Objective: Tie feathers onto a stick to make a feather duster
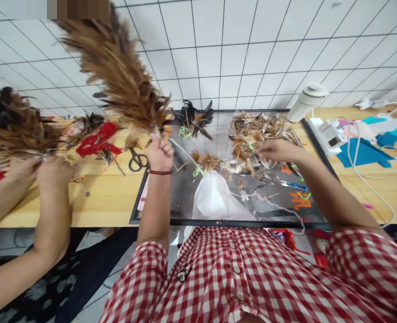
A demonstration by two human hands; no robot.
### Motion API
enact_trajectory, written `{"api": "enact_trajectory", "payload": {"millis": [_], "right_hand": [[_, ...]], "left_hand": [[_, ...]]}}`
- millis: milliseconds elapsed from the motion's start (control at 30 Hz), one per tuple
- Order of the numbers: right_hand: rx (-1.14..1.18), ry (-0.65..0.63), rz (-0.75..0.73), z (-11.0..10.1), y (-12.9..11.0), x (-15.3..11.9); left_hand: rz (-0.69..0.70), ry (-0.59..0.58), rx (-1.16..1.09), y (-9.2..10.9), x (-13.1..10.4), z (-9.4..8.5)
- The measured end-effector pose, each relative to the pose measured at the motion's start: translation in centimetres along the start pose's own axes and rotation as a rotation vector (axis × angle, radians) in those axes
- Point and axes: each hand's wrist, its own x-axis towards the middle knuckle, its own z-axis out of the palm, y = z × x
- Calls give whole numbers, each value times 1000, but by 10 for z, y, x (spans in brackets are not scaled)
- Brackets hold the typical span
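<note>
My left hand (160, 152) is closed around the base of a long brown feather duster (117, 72), which leans up and to the left. A pale string hangs by that fist. Over the dark glass-topped board, my right hand (277, 151) reaches to a pile of brown and cream feathers (262, 130). Its fingers are pressed together at the pile's near edge; what they pinch is too small to make out. Between the hands lie a small brown feather bunch (205, 160) with a green tie and a black feather bunch (194, 119).
White cloth (213, 197) covers the board's front. Blue-handled snips (294, 185) lie at right, black scissors (137, 160) at left. A white bottle (307, 102) and power strip (326, 134) stand at right. A co-worker's hands (52, 170) hold feathers beside red yarn (99, 140).
</note>
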Motion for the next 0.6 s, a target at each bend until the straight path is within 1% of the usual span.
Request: {"api": "enact_trajectory", "payload": {"millis": [100,167,200,267,333,400,467,533,600], "right_hand": [[0,-24,-30,3,-44,38],[-18,-50,-32,7,-64,61],[-26,-66,-32,10,-70,71],[-14,-78,-48,11,-71,83],[72,0,-81,6,-60,86],[295,137,-117,-4,-49,78],[665,220,-163,-15,-47,63],[1050,195,-243,-21,-65,43],[1305,150,-324,-19,-98,25]], "left_hand": [[-110,-77,-40,-28,-7,31],[-168,-115,-78,-44,-12,43],[-192,-129,-95,-51,-13,46],[-234,-150,-124,-61,-14,48],[-272,-173,-143,-69,-13,46],[-311,-196,-147,-73,-11,45],[-341,-209,-141,-77,-11,45],[-361,-212,-133,-80,-12,47],[-379,-217,-129,-85,-14,51]]}}
